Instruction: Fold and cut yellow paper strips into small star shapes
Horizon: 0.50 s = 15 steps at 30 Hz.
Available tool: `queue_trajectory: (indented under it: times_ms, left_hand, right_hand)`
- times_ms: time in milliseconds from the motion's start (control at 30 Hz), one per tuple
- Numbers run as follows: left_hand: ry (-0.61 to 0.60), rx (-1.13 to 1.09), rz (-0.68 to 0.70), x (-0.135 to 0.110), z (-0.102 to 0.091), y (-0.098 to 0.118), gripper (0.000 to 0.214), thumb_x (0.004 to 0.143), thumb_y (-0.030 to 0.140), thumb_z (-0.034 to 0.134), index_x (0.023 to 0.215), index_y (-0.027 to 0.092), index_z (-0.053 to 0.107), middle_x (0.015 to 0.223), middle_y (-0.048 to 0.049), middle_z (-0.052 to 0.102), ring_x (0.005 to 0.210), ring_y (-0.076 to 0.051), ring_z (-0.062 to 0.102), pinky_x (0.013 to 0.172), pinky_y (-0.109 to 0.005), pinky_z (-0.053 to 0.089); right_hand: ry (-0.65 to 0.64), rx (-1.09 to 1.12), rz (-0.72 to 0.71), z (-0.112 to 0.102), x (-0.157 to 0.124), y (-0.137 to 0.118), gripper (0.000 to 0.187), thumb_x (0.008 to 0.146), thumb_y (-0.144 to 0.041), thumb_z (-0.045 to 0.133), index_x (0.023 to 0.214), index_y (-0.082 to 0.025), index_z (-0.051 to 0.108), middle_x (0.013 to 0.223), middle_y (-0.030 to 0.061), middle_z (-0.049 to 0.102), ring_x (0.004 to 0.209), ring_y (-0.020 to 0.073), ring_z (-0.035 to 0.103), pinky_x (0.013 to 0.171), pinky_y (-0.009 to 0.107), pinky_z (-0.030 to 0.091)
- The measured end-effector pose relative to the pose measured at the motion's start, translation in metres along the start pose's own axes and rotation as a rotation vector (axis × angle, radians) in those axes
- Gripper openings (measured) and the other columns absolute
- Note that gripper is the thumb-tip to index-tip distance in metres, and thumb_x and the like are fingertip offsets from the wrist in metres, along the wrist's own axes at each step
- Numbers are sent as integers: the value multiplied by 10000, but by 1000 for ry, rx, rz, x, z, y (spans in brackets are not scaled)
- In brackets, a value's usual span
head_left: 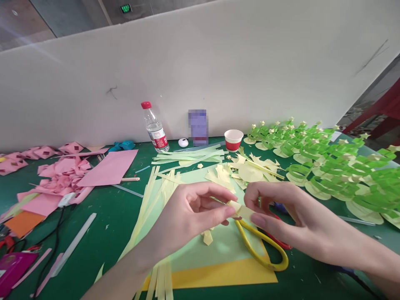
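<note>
My left hand (200,212) pinches the folded end of a short pale-yellow paper strip (243,211) between thumb and fingertips. The strip's other end is gripped by my right hand (290,214), thumb on top. Just below lie scissors with a yellow handle loop (276,266), partly hidden behind my right hand. A small folded paper pentagon (208,238) rests on a pale green sheet (223,258) under my hands. Long pale-yellow paper strips (162,277) run beneath my left forearm, and a yellow sheet (225,275) shows below the green one.
Green paper trees (343,171) topped with stars crowd the right side. A bottle (156,131), a phone-like blurred object (198,127) and a paper cup (233,141) stand by the white partition (200,62). Pink paper pieces (65,171) and a glue stick (75,243) lie left.
</note>
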<state>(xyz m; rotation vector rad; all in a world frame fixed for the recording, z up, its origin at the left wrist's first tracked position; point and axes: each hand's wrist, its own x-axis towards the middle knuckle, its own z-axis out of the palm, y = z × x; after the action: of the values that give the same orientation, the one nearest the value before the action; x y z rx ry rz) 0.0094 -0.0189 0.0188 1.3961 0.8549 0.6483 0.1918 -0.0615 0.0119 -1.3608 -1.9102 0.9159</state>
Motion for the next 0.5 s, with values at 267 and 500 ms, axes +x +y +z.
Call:
queue_trajectory:
  times_ms: [267, 500]
  left_hand:
    - [-48, -28, -26, 5, 4, -3, 42, 742, 149, 642, 701, 159, 645, 646, 45, 617, 582, -56, 587, 554, -116, 499]
    - [-101, 35, -75, 5, 2, -6, 63, 737, 165, 640, 687, 153, 603, 630, 46, 597, 587, -53, 560, 520, -106, 429]
  right_hand:
    - [13, -3, -106, 6, 2, 3, 181, 825, -188, 468, 661, -195, 545, 571, -40, 495, 524, 88, 404, 479, 197, 325]
    - [-10, -34, -81, 8, 3, 3, 173, 760, -114, 439, 614, -191, 491, 557, -44, 478, 532, 89, 407, 491, 191, 321]
